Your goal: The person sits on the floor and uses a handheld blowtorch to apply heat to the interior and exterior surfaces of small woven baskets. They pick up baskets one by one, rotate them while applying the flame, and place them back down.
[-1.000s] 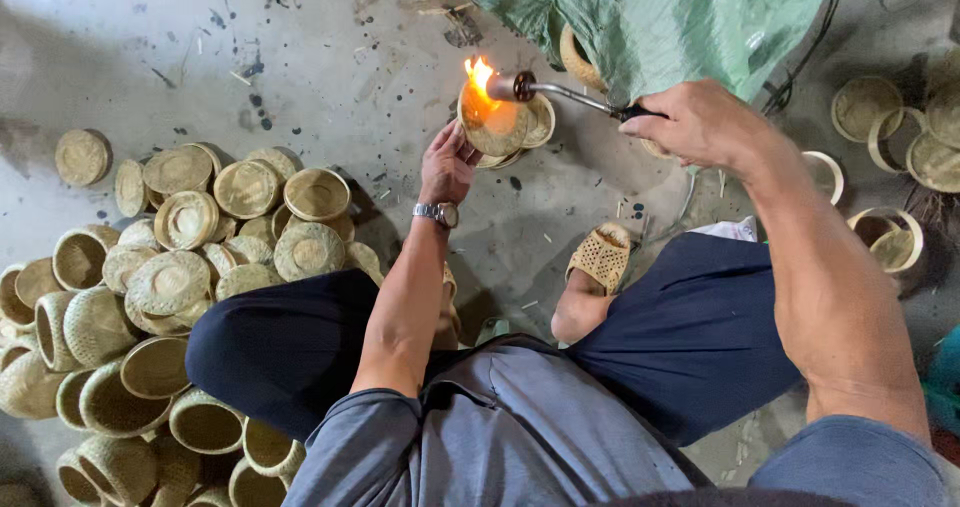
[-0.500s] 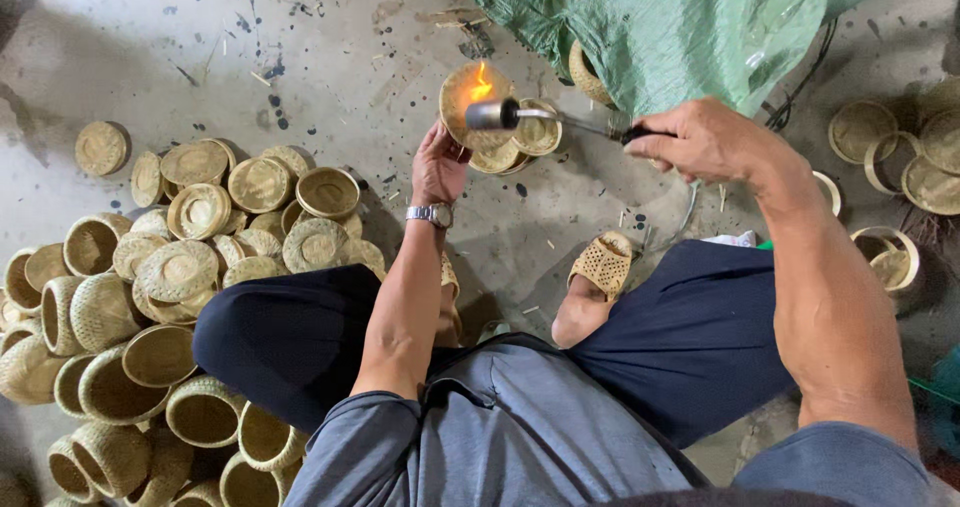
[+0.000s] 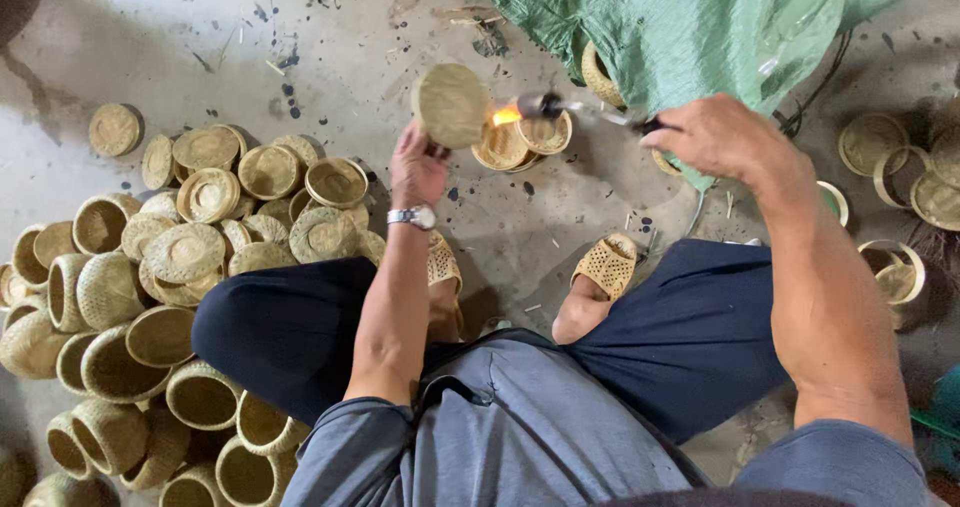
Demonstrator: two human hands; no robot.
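Overhead: left hand (image 3: 418,172) pinching woven lid (image 3: 451,105) rim; right hand (image 3: 722,137) gripping torch (image 3: 580,110); bare floor (image 3: 330,57) beyond.

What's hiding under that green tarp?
One woven basket pokes out from under the green tarp, beside the torch in the right hand; anything deeper is covered.

A basket-making workshop floor

The ground is bare grey concrete floor (image 3: 300,47), stained, scorched in spots and strewn with straw scraps. A large heap of small woven baskets (image 3: 150,297) and round lids lies to one side, more baskets (image 3: 900,177) sit on the other, and a green woven tarp (image 3: 690,27) covers further stock. The person sits low in sandals (image 3: 605,265), holding a woven lid (image 3: 451,104) to the flame of a gas torch (image 3: 560,107).
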